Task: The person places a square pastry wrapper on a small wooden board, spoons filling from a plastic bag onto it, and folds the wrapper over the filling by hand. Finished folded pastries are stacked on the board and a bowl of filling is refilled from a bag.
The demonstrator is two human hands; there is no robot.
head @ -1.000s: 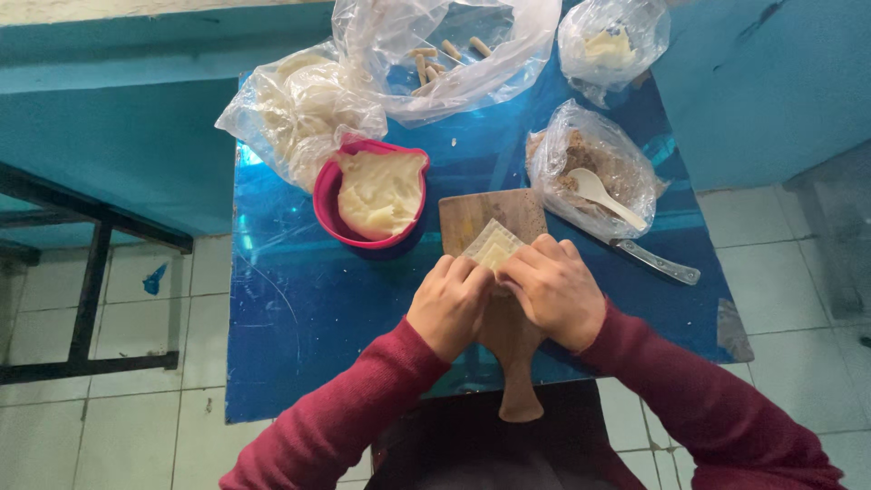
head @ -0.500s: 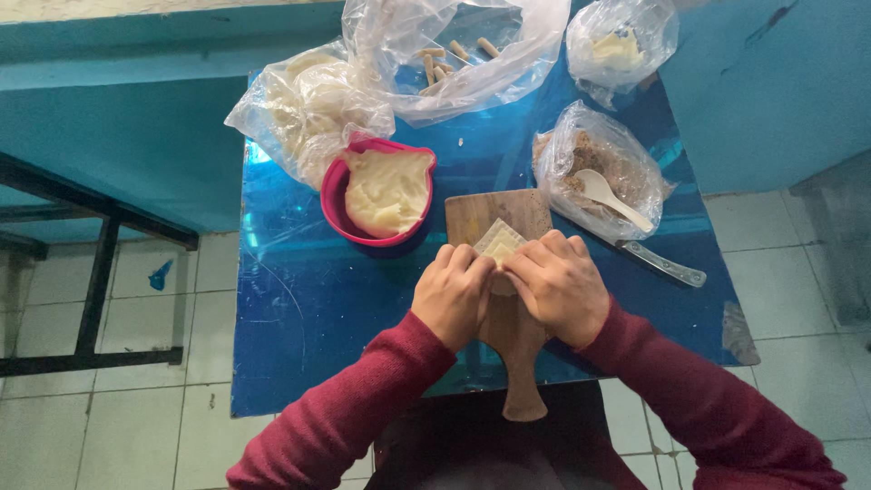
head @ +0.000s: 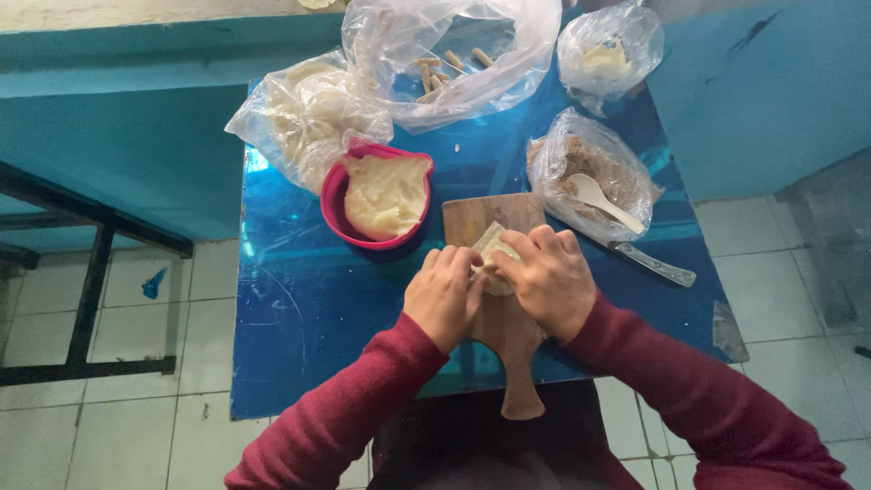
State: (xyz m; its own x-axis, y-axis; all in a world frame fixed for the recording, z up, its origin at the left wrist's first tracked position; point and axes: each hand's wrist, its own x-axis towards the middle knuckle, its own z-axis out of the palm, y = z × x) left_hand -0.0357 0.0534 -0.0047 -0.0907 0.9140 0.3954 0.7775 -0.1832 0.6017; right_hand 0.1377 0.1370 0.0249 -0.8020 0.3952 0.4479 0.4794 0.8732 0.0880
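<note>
A pale dough wrapper (head: 491,249) lies on a wooden paddle board (head: 483,218) in the middle of a small blue table (head: 299,308). My left hand (head: 443,295) and my right hand (head: 544,277) both press on the wrapper, fingers curled over it so that only its far corner shows. Both arms wear dark red sleeves. The board's handle (head: 520,390) points back toward me over the table's near edge.
A pink bowl (head: 334,201) holding pale dough sits left of the board. A clear bag with brown filling and a white spoon (head: 602,200) lies to the right, a metal knife (head: 653,264) beside it. More plastic bags (head: 308,113) crowd the far side. White tiled floor surrounds the table.
My hands have closed further over the wrapper, folding it, so less of it shows than a second ago. The view has shifted slightly.
</note>
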